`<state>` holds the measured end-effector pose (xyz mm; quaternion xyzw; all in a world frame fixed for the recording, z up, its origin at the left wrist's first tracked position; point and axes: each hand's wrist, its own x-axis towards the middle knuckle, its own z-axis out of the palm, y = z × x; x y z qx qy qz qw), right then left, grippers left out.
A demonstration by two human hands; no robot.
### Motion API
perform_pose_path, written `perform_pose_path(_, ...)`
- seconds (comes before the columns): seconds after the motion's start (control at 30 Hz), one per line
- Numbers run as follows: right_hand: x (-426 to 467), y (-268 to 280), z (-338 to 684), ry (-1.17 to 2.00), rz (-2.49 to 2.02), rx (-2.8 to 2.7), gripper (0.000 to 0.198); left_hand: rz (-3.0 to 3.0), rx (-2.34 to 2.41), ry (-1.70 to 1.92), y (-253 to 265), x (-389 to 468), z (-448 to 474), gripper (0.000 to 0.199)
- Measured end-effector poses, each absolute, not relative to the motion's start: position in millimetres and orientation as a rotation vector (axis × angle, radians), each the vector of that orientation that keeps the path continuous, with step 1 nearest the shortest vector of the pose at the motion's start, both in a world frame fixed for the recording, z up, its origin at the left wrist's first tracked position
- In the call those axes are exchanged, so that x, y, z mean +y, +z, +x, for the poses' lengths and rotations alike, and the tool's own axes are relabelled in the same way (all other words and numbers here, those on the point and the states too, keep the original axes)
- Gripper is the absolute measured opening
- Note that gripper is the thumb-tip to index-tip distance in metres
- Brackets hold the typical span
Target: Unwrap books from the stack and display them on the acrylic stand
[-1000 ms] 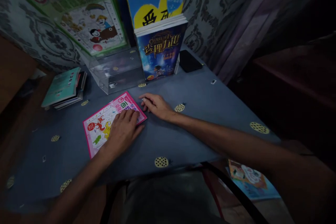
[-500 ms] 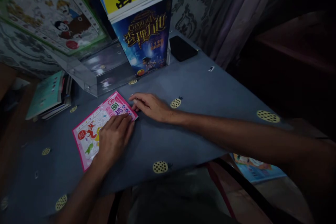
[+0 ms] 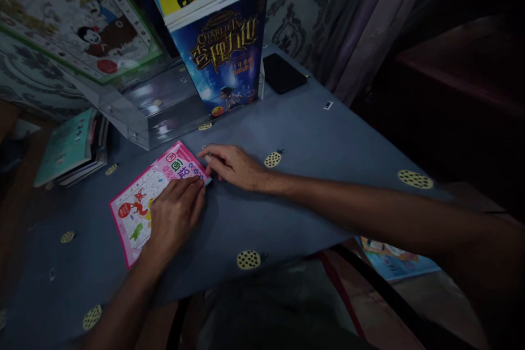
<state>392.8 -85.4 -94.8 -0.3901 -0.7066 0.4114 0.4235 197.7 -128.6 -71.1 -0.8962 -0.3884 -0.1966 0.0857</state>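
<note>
A pink-bordered children's picture book (image 3: 137, 205) with cartoon animals on its cover lies slantwise on the table. My left hand (image 3: 176, 213) rests palm down on its right half, the fingers stretched out towards the right edge and covering part of the cover. At that same edge is my right hand (image 3: 232, 167), its index finger extended and its thumb just below. The other right fingers are bent beneath the palm and partly hidden. Whether the right fingertips press on the book or only lie beside it is hard to see.
Behind the book, a clear acrylic stand (image 3: 139, 134) holds a dark blue book (image 3: 223, 57) and a green-framed picture book (image 3: 82, 27). A black phone-like slab (image 3: 284, 73) lies right of it. Stacked books (image 3: 68, 145) sit left. Another book (image 3: 397, 260) lies below the table edge.
The whole view has shifted slightly, so things appear a little further left. Both hands keep almost the same place against the pink book.
</note>
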Motion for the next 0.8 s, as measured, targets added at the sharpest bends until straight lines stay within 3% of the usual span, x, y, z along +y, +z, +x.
perform_pose_path(0.8,-89.8,-94.1,395.2,0.949,-0.888,-1.811,0.026,-2.674,-1.184,-0.509,-70.8,-131.0,198.0,0.020)
